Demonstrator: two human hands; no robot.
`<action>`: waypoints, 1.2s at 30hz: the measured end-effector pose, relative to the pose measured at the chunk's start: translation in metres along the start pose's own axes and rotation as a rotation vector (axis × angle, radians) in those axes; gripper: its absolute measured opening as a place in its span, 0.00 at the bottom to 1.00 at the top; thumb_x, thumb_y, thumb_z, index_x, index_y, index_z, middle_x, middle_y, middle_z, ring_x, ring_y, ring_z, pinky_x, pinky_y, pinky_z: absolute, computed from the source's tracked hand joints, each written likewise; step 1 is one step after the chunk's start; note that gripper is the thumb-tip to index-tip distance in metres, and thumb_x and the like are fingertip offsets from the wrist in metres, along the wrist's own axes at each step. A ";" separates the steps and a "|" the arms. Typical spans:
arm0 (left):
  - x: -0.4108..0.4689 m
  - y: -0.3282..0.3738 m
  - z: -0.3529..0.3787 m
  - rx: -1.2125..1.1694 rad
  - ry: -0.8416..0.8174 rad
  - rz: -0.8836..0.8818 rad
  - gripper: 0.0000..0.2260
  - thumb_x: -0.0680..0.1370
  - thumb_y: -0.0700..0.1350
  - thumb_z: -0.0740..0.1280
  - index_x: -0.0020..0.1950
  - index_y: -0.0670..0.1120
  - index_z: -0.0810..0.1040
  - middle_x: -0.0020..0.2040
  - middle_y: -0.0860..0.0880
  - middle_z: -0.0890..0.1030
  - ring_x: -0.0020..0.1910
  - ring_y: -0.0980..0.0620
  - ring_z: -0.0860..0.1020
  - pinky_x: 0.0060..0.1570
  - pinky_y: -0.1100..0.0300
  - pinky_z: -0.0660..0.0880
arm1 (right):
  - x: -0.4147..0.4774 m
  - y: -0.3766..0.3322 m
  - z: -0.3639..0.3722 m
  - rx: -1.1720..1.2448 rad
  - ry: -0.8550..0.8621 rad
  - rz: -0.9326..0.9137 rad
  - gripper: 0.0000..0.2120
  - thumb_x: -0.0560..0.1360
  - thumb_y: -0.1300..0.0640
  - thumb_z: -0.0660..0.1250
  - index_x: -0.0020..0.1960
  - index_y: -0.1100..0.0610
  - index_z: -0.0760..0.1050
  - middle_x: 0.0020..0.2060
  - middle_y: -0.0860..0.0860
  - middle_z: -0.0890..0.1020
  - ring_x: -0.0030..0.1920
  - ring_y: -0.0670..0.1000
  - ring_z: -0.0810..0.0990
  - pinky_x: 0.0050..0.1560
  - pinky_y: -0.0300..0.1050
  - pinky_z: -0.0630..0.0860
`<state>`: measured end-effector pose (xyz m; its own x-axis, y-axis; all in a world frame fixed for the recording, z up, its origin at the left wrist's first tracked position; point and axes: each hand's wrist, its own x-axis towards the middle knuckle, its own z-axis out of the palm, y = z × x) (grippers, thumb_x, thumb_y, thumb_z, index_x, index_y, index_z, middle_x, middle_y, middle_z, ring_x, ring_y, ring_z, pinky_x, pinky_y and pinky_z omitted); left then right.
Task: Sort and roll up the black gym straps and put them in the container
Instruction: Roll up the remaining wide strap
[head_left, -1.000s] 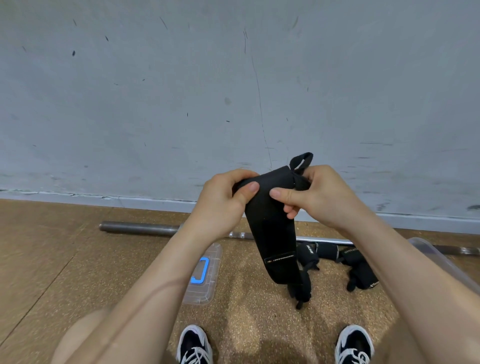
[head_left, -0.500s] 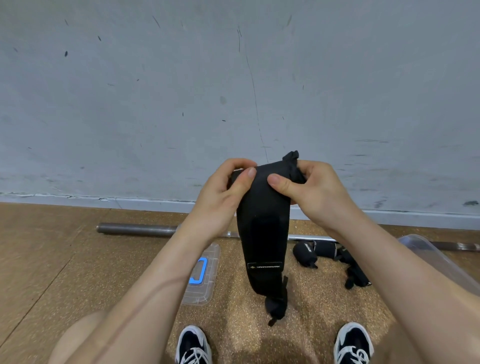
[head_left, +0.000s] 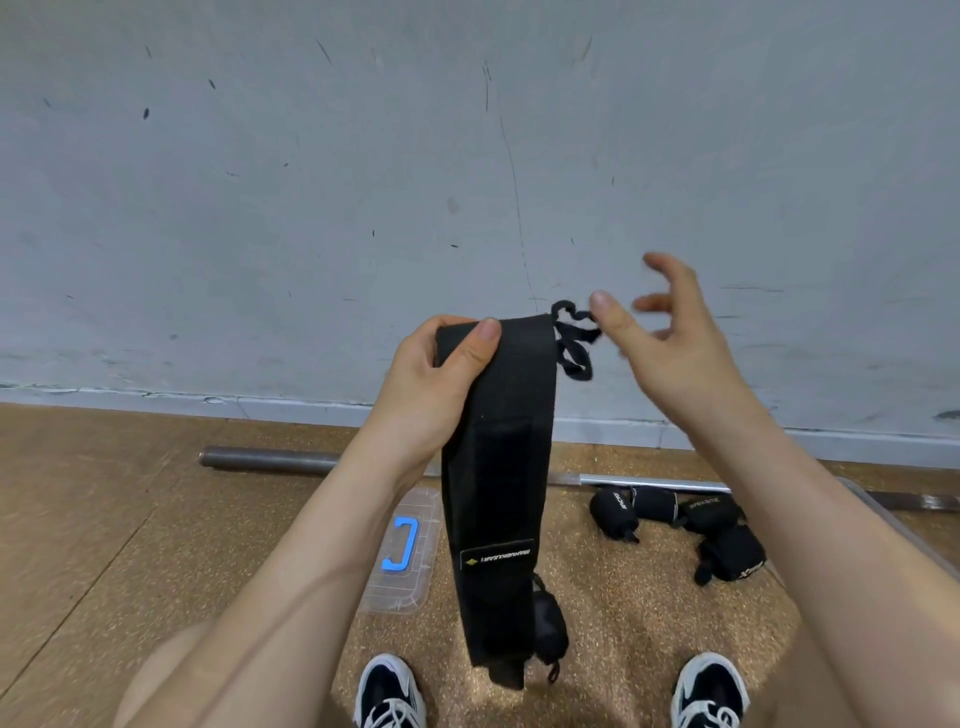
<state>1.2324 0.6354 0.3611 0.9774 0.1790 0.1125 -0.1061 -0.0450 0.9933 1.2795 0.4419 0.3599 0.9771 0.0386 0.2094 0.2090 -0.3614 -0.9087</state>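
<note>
Head view, person standing over a speckled cork floor (head_left: 623, 597) where it meets a scuffed grey wall (head_left: 363, 208).

- Left hand (head_left: 436, 379): holds 1 long flat black gym strap (head_left: 493, 467) by its top end. The thumb is pressed across the front face and the fingers are curled behind the fabric.
- The strap is held in the air at mid-frame and hangs straight down between the forearms. A label patch with pale lettering sits low on it, and its bottom end is above the floor between the 2 black-and-white shoes (head_left: 389, 691).
- A thin black cord loop (head_left: 574, 343) sticks out from the strap's top right corner.
- Right hand (head_left: 670, 353): fingers spread and motion-blurred, gripping nothing. The thumb tip is just beside the cord loop; I cannot tell if it touches.
- A cluster of rolled black straps (head_left: 675, 525) lies on the floor near the wall edge, under the right forearm.
- Another small dark bundle (head_left: 548, 623) sits just behind the hanging strap's lower end; I cannot tell whether it is on the floor or attached.
- Clear plastic container (head_left: 904, 530): only its rim shows, at the right, past the right arm.
- A clear plastic lid with a blue handle (head_left: 405, 551) lies flat on the floor, left of the strap.
- A steel barbell (head_left: 270, 460) lies along the wall edge.
</note>
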 end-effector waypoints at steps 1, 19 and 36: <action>0.000 0.000 -0.001 -0.006 -0.002 -0.004 0.14 0.74 0.55 0.68 0.51 0.46 0.79 0.39 0.55 0.84 0.42 0.58 0.82 0.40 0.64 0.76 | -0.001 -0.002 -0.002 -0.003 0.051 -0.068 0.38 0.68 0.31 0.63 0.75 0.41 0.60 0.67 0.48 0.70 0.58 0.49 0.77 0.56 0.40 0.71; 0.000 0.000 -0.003 0.142 -0.178 0.156 0.21 0.73 0.32 0.73 0.56 0.56 0.76 0.49 0.48 0.81 0.46 0.52 0.83 0.42 0.60 0.79 | -0.007 -0.011 0.023 0.367 -0.359 0.009 0.17 0.81 0.55 0.64 0.34 0.57 0.73 0.21 0.43 0.71 0.22 0.40 0.70 0.27 0.30 0.65; 0.003 0.001 -0.019 0.423 -0.112 0.061 0.11 0.67 0.49 0.80 0.43 0.48 0.83 0.33 0.57 0.82 0.35 0.60 0.80 0.34 0.68 0.73 | -0.003 -0.009 -0.007 0.080 -0.143 -0.121 0.31 0.69 0.32 0.62 0.70 0.40 0.69 0.66 0.43 0.72 0.67 0.37 0.69 0.66 0.37 0.65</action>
<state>1.2315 0.6546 0.3634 0.9879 0.0572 0.1439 -0.1026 -0.4544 0.8849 1.2745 0.4384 0.3702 0.9392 0.2111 0.2707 0.3223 -0.2711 -0.9070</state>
